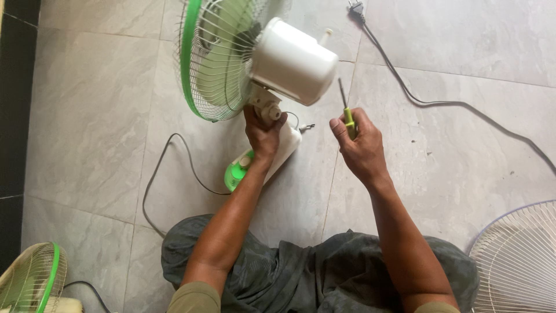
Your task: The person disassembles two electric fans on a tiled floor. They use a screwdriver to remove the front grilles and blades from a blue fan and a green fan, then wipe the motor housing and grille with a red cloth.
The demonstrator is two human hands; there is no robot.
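A white and green table fan stands on the tiled floor in front of me, its white motor housing [292, 61] facing me and its green-rimmed wire grille [211, 64] behind. My left hand [263, 132] grips the fan's neck just under the housing, above the white base with a green knob [236, 172]. My right hand [359, 145] holds a screwdriver [346, 110] with a green-yellow handle, shaft pointing up, a short way right of the housing and apart from it.
A black power cord with its plug [356, 8] runs across the tiles to the right. A grey cord [168, 168] loops left of the base. A loose wire grille [518, 261] lies at lower right; another green-rimmed fan [32, 278] sits at lower left.
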